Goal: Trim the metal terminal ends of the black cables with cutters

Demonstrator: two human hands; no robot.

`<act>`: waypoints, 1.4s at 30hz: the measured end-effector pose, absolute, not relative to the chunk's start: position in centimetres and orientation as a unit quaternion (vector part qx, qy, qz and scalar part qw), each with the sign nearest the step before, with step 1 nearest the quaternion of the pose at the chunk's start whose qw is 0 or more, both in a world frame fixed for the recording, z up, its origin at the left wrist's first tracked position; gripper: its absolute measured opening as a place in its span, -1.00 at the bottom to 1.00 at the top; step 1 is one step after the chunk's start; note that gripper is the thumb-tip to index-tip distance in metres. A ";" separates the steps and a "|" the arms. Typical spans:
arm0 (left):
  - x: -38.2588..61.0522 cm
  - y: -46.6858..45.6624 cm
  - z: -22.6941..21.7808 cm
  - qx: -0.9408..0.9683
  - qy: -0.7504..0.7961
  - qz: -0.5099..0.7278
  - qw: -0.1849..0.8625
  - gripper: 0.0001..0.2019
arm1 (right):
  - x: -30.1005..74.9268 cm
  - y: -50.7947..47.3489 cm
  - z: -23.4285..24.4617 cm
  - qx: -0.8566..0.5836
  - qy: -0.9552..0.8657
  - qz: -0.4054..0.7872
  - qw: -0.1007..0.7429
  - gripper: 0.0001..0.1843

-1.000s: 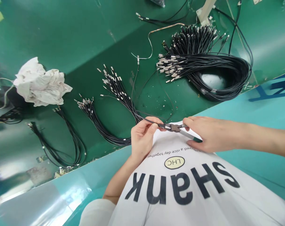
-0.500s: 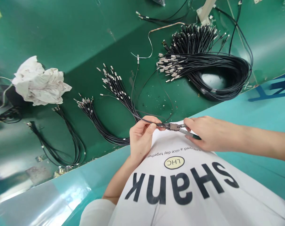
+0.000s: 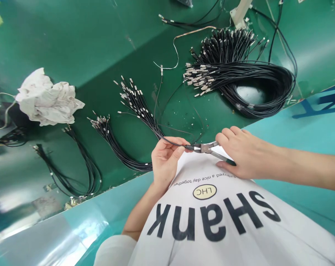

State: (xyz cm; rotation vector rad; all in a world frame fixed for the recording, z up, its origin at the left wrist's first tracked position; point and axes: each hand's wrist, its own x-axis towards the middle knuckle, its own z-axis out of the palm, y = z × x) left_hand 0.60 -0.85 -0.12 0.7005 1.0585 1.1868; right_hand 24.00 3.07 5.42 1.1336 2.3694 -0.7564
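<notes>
Pinched between the thumb and fingers of my left hand (image 3: 167,157) is a thin black cable (image 3: 171,142), near its end. My right hand (image 3: 239,153) grips the handles of a pair of pliers (image 3: 205,148), whose jaws point left at the cable end by my left fingertips. The plier handles stand apart and the jaws look parted. Whether the jaws touch the cable end is too small to tell. The held cable runs back left toward a bundle of black cables (image 3: 145,112) with pale metal ends on the green table (image 3: 101,33).
A large coil of black cables (image 3: 283,79) with metal ends lies at the right, below a beige post (image 3: 241,13). Further bundles (image 3: 112,138) lie at the left, near a crumpled white cloth (image 3: 49,98). Small scraps are scattered before my hands. A blue frame (image 3: 319,103) stands at right.
The plier handles have spread apart and the jaws have opened, with my right fingers lifting slightly. My left hand holds the cable in nearly the same place.
</notes>
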 end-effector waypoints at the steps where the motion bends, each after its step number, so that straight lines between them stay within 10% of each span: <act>1: 0.5 -0.9 -0.2 0.313 0.463 0.522 0.644 -0.89 | 24.0 3.1 5.5 0.403 0.849 -0.271 0.208 -0.60; 25: -0.1 -1.2 -0.8 0.316 0.469 0.499 0.657 -0.89 | 24.4 5.0 5.6 0.373 0.750 -0.478 0.264 -0.74; 42: 0.7 -0.6 -0.1 0.317 0.483 0.509 0.638 -0.86 | 25.4 5.1 6.1 0.398 0.825 -0.368 0.162 -0.57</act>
